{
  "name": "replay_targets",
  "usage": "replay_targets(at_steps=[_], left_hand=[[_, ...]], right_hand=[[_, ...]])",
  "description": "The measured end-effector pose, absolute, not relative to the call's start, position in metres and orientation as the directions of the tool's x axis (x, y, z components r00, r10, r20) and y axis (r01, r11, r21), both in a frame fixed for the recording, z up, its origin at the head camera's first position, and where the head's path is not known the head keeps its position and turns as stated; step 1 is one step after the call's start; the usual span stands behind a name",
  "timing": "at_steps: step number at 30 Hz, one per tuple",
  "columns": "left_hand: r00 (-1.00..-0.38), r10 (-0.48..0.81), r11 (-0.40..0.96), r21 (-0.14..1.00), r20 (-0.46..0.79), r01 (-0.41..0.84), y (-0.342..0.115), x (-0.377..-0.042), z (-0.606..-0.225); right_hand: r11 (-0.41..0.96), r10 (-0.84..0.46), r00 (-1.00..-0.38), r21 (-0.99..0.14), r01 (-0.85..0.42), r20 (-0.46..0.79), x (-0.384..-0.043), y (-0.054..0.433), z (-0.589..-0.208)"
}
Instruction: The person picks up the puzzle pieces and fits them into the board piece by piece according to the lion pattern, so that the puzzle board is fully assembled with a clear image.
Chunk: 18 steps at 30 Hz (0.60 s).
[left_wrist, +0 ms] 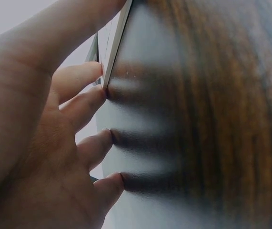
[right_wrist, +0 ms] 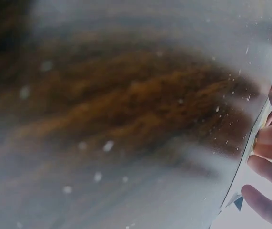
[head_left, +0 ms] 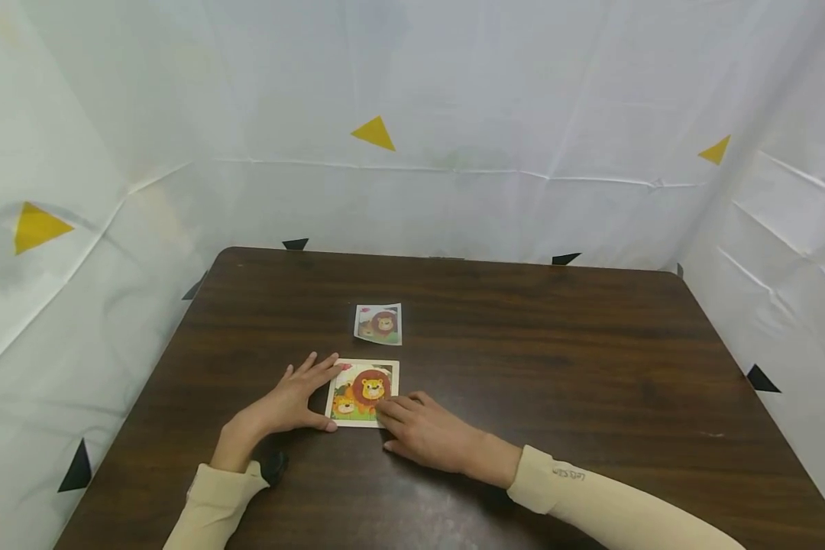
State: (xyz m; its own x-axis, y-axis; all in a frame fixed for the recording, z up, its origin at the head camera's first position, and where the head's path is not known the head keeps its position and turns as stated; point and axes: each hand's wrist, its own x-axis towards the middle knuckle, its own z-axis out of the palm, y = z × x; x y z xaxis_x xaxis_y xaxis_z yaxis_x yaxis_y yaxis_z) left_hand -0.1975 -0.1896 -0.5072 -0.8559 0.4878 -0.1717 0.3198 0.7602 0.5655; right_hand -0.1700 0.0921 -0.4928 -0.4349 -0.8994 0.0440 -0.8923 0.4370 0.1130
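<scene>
A square picture puzzle (head_left: 364,382) in a pale frame, showing a lion and a smaller yellow animal, lies flat on the table before me. At its left side my left hand (head_left: 292,401) is spread wide, with the thumb by the lower left corner and fingertips at the upper left. The left wrist view shows two fingers (left_wrist: 85,107) right at the frame's edge and others resting on the table. From the right, my right hand (head_left: 433,431) reaches over the lower right part of the puzzle, fingertips touching it and covering that corner.
Just behind the puzzle lies a small paper card (head_left: 378,325) with a similar lion picture, its lower edge slightly curled. Both lie on a dark wooden table (head_left: 557,344). White sheeting (head_left: 454,92) with yellow and black triangles surrounds the table at the back and sides.
</scene>
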Motion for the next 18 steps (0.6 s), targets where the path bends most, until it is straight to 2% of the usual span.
replay_targets(at_steps=[7, 18], left_hand=[[-0.859, 0.483, 0.763, 0.563, -0.171, 0.317, -0.1893, -0.1987, -0.5091], [-0.862, 0.480, 0.762, 0.565, -0.163, 0.317, -0.1897, -0.1976, -0.5106]], right_hand=[[0.406, -0.911, -0.411, 0.163, -0.899, -0.003, -0.1666, 0.0988, -0.4940], [0.404, -0.913, -0.409, 0.138, -0.904, -0.011, -0.1651, 0.0947, -0.4913]])
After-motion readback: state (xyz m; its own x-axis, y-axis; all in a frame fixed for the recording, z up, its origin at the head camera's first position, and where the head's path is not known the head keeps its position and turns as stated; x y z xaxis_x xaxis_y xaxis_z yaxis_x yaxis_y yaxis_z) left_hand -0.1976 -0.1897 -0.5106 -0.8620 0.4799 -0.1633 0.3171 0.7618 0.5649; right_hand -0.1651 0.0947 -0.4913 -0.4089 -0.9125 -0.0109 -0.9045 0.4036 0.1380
